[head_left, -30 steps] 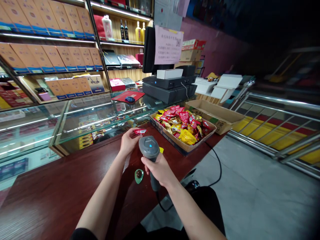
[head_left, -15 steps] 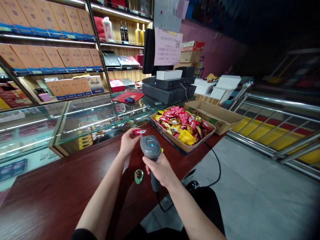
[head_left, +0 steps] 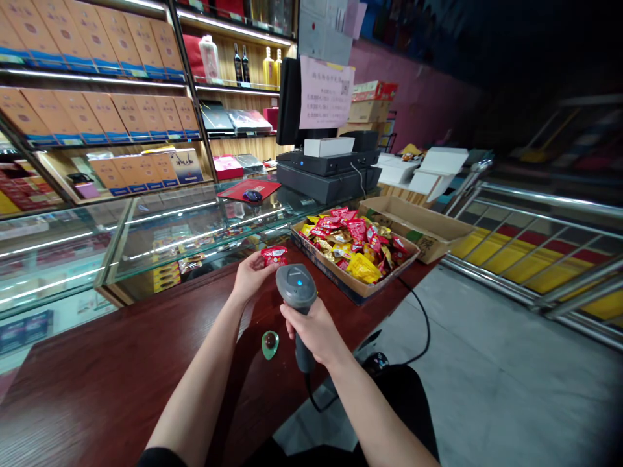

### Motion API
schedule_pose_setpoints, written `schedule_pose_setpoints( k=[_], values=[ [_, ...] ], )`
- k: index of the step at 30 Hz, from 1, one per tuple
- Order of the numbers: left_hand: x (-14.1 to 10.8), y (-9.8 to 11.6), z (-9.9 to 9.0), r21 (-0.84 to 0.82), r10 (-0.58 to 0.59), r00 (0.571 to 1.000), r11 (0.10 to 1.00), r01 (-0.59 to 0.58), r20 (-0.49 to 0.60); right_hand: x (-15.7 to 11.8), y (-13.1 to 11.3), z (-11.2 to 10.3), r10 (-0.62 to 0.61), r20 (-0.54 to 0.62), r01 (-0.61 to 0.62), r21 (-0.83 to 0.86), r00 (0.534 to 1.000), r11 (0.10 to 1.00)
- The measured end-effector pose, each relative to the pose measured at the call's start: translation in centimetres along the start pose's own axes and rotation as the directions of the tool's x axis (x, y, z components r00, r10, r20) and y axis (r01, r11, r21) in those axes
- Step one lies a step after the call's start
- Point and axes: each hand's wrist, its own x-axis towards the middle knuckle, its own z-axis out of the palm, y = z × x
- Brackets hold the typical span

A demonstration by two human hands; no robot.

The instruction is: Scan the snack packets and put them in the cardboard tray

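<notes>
My left hand [head_left: 250,277] pinches a small red snack packet [head_left: 273,255] between thumb and fingers, just above the dark red wooden counter [head_left: 97,383]. My right hand [head_left: 311,331] is wrapped around the handle of a grey corded handheld barcode scanner [head_left: 296,287], whose head tilts up and points toward the packet. The two are a short distance apart. Close to the packet, a cardboard tray [head_left: 325,271] holds a heap of red and yellow snack packets. Below my hands, a small green dish [head_left: 270,344] with a dark round item rests on the counter.
Beyond the counter stand a glass display case [head_left: 165,240] and a black till with a monitor [head_left: 326,175]. An open cardboard box [head_left: 413,224] sits right of the tray. The scanner's black cable [head_left: 418,324] hangs off the counter edge over a grey floor.
My left hand has turned the red packet, showing its broad face instead of its edge. The scanner has shifted slightly right, toward the tray.
</notes>
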Motion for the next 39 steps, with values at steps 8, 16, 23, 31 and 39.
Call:
schedule_pose_setpoints(
  k=[8, 16, 23, 31, 39],
  values=[
    [-0.1, 0.0, -0.1, -0.007, 0.008, 1.0, 1.0, -0.008, 0.014, -0.4, -0.5, 0.0, -0.017, 0.012, 0.017, 0.001, 1.0, 1.0],
    [-0.3, 0.7, 0.1, -0.003, 0.029, 0.996, 1.0, -0.029, 0.081, -0.2, 0.2, 0.1, -0.021, 0.022, 0.021, -0.001, 1.0, 1.0],
    [-0.1, 0.2, -0.1, 0.018, -0.003, 1.0, 1.0, 0.002, 0.021, 1.1, 0.2, -0.9, -0.123, -0.047, 0.124, 0.015, 0.991, 0.992],
    [-0.7, 1.1, 2.8, -0.058, -0.21, 0.97, 0.974, 0.219, 0.123, 5.9, -3.4, -4.7, -0.021, -0.039, 0.027, 0.155, 0.999, 0.988],
    [6.4, 4.0, 10.0, 0.028, -0.35, 0.914, 0.936, 0.352, 0.208, 10.3, -11.0, -12.0, 0.222, -0.04, -0.21, 0.189, 0.974, 0.959]
  ],
)
